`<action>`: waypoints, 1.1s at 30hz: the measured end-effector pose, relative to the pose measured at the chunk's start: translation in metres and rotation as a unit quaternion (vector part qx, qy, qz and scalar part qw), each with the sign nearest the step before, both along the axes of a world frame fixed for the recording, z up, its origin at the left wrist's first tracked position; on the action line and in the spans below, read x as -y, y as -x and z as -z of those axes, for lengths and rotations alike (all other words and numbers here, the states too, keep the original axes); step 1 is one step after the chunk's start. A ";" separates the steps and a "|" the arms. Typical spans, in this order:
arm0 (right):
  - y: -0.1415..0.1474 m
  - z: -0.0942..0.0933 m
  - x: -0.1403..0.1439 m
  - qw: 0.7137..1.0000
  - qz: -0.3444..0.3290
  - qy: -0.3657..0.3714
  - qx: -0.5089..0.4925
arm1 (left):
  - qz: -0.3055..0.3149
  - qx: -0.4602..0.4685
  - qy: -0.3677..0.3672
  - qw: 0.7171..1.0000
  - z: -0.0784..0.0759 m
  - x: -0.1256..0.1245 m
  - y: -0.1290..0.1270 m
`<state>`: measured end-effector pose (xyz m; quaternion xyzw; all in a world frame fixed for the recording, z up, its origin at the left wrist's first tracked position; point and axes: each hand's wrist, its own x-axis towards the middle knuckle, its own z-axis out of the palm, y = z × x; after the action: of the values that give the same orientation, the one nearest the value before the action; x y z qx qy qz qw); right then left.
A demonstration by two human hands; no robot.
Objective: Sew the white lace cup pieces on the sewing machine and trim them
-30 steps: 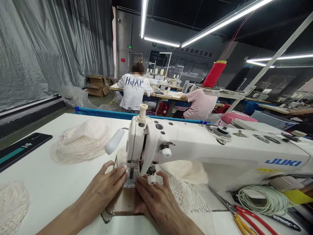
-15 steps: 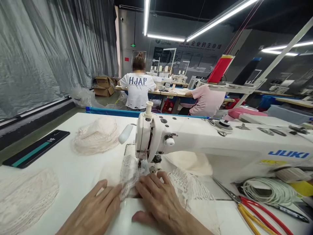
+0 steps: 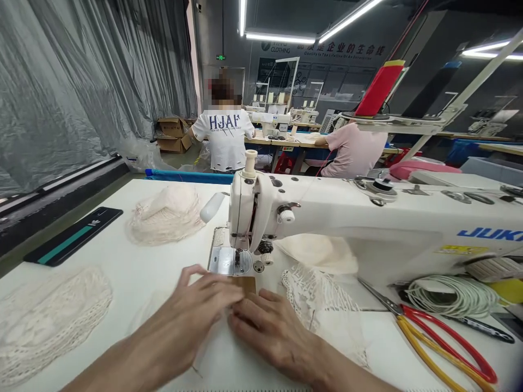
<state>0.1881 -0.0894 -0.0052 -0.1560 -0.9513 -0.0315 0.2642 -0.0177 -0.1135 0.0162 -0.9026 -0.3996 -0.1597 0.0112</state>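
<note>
Both hands low centre of frame, flat on white table (image 3: 134, 272) just in front of the JUKI sewing machine (image 3: 368, 223). Left hand (image 3: 192, 313) palm down, fingers loosely spread, tips pressing onto a pale piece of fabric (image 3: 229, 321), probably to keep it from sliding; no pinch visible. Right hand (image 3: 265, 326) alongside, fingers stretched forward & lying flat, fingertips meeting left hand's near a small tan patch (image 3: 244, 284); whether anything is nipped underneath, cannot tell. Fabric itself mostly hidden under hands & blurred, sits just short of needle plate (image 3: 229, 260), not under presser foot (image 3: 237, 258); plate bare & shiny.

Right of hands: white open-mesh crochet piece (image 3: 316, 294) trailing from under machine arm toward lower right, touching right wrist area, likely kept close for easy reach. Cream cap-like piece (image 3: 322, 253) tucked behind it under the arm. Far lower right: red/yellow-handled scissors (image 3: 441, 343) lying flat, blades pointing toward machine; coil of white cord (image 3: 445, 296) beyond.

Left side: heap of same knitted stuff (image 3: 167, 215) upper-mid left, another heap (image 3: 44, 318) lower left, well apart from needle. Dark ruler strip w/ teal stripe (image 3: 75, 235) at table edge. Red thread cone (image 3: 379, 87) on stand upper right.

Background: two co-workers seated w/ backs turned, white tee (image 3: 224, 136) & pink top (image 3: 355, 155), at other benches.
</note>
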 end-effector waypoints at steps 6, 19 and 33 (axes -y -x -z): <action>-0.005 0.001 -0.004 1.000 0.001 -0.016 -0.002 | 0.028 0.076 0.250 0.965 -0.001 -0.041 0.001; -0.002 0.009 -0.013 0.997 0.051 0.036 0.041 | -0.083 0.079 0.224 0.968 0.026 -0.053 0.016; -0.002 0.010 -0.017 0.997 0.050 0.032 0.053 | -0.081 0.072 0.170 0.979 0.029 -0.054 0.013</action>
<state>0.1905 -0.0725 -0.0154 -0.2097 -0.9555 -0.0220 0.2063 -0.0302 -0.0594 -0.0131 -0.8422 -0.4921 -0.1529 -0.1588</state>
